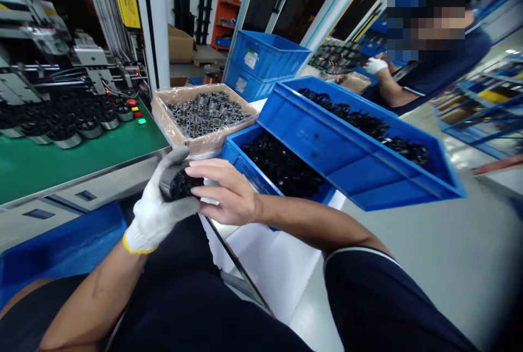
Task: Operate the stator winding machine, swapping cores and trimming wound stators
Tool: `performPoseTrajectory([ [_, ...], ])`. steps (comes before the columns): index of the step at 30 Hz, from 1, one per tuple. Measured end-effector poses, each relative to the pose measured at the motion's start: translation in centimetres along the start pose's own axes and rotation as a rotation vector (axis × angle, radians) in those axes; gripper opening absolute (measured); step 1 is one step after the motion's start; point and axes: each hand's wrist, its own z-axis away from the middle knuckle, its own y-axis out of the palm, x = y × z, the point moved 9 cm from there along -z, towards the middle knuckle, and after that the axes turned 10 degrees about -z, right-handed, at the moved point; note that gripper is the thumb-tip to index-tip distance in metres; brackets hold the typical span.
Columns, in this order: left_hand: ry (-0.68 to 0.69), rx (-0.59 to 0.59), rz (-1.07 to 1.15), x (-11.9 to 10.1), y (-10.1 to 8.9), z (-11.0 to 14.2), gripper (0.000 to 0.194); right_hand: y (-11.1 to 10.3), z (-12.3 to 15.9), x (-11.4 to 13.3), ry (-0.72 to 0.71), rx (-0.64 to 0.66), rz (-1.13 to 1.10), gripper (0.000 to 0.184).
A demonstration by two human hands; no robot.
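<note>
My left hand, in a white knit glove, is wrapped round a grey metal cylinder with a black insert. My bare right hand is closed on the black insert from the right, fingers pinching its end. Both hands hover in front of a cardboard box of grey metal cylinders and a blue bin of black parts.
A second blue bin with black parts leans tilted on the first. A green machine table with round fixtures lies at left. Another blue crate stands behind. A co-worker with a gloved hand works at the far right.
</note>
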Motion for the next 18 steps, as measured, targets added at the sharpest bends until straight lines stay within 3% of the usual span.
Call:
performPoseTrajectory([
  [3, 0.005, -0.034, -0.106, -0.3, -1.0, 0.0, 0.082, 0.1, -0.2, -0.5, 0.040, 0.043, 0.031, 0.040],
  [6, -0.012, 0.011, -0.106, -0.7, -0.8, 0.0, 0.089, 0.2, -0.2, -0.6, 0.042, 0.049, 0.048, 0.046],
  [11, -0.007, 0.079, -0.152, -1.4, 0.0, -0.2, 0.085, 0.4, 0.3, -0.4, 0.028, 0.062, 0.062, 0.043],
  [18, -0.067, 0.109, -0.353, -1.0, -0.7, 0.2, 0.085, 0.8, 0.3, -0.6, 0.035, 0.106, 0.049, 0.039],
])
